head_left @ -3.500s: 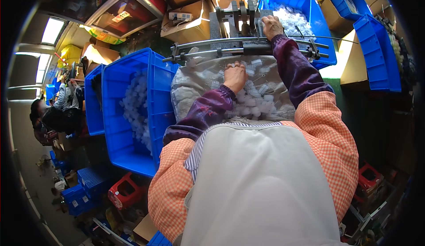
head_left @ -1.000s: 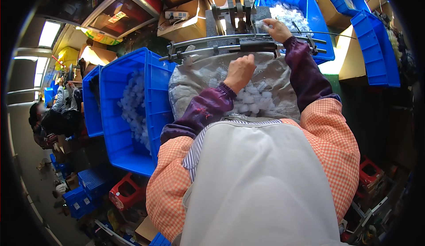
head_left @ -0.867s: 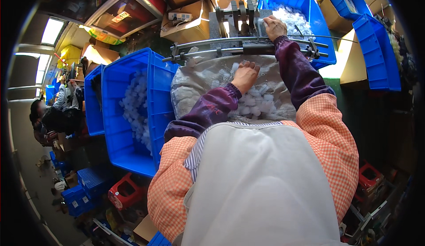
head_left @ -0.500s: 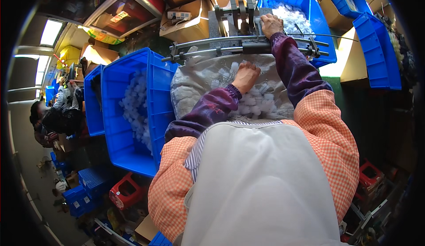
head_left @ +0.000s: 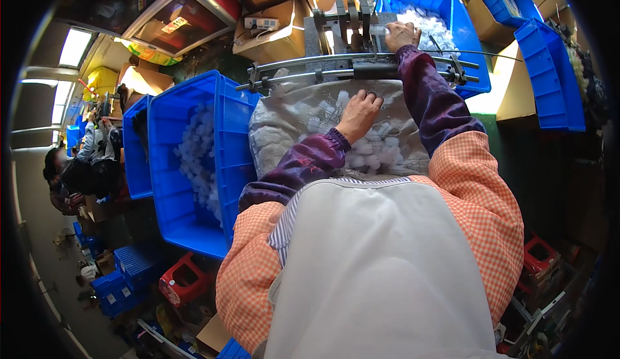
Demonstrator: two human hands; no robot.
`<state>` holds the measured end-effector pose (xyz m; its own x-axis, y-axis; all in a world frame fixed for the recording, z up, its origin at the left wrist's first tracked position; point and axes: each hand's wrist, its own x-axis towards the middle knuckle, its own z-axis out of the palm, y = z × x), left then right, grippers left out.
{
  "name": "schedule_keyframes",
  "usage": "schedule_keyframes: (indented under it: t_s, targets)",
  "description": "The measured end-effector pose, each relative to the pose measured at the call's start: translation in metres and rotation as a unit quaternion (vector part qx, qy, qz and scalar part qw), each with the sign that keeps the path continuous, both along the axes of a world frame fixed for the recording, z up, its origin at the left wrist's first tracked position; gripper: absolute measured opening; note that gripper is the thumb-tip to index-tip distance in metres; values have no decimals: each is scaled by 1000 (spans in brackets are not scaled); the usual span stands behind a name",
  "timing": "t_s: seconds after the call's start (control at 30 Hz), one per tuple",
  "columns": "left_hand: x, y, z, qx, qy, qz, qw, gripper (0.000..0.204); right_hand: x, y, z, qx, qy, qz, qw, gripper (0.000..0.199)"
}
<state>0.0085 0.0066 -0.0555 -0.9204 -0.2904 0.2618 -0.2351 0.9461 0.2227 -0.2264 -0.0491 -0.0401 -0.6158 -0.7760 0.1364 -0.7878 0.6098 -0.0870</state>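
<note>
My right hand [head_left: 402,37] is closed at the right side of a dark metal machine [head_left: 352,33]. Its fingertips pinch a small pale ribbed part [head_left: 378,30] that points at the machine's upright plates. Closer to me, my left hand [head_left: 359,115] hovers over a grey cloth [head_left: 274,123], fingers curled together; what they hold, if anything, is hidden. Loose white plastic pieces [head_left: 371,155] and thin wire springs [head_left: 320,124] lie on the cloth around that hand.
Metal rods [head_left: 303,63] cross between the machine and the cloth. A blue bin [head_left: 187,217] of white pieces stands left; another blue bin [head_left: 475,62] with similar pieces is behind my right hand. Cardboard boxes [head_left: 271,42] sit behind. A person [head_left: 90,159] is far left.
My right hand has shifted slightly right from the machine, and the pale part now shows at its fingertips. My left hand has moved a little, with its fingers turned further upward.
</note>
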Motion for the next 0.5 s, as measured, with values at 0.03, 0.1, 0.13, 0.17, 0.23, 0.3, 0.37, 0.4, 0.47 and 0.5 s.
schedule_keyframes:
  t_s: [0.03, 0.1, 0.13, 0.17, 0.23, 0.3, 0.37, 0.4, 0.47, 0.5]
  targets:
    - [1, 0, 4, -2, -7, 3, 1000, 24, 2, 5, 0, -10, 5, 5, 1000, 28]
    - [3, 2, 11, -4, -20, 10, 1000, 25, 9, 19, 1, -27, 17, 15, 999, 28]
    - [5, 3, 13, 1, -2, 10, 1000, 24, 11, 19, 1, -33, 7, 30, 999, 30]
    - [5, 4, 16, 3, 18, 8, 1000, 24, 11, 18, 1, -30, 0, 22, 999, 31]
    - [4, 6, 19, 18, 50, -7, 999, 24, 13, 13, -3, -25, -15, 8, 1000, 32]
    - [3, 8, 20, 42, 75, -32, 996, 23, 19, 9, -10, -48, 12, 26, 998, 27]
    - [4, 9, 24, 40, 62, -33, 997, 22, 31, 0, -12, -43, 28, 41, 998, 27]
    - [5, 10, 27, 40, 56, -33, 997, 22, 39, -6, -11, -39, 17, 41, 998, 27]
    - [6, 12, 30, 42, 24, -33, 998, 23, 53, -14, -7, -46, -3, 52, 998, 27]
    - [7, 12, 32, 42, 9, -33, 999, 23, 60, -17, -5, -49, -12, 58, 997, 28]
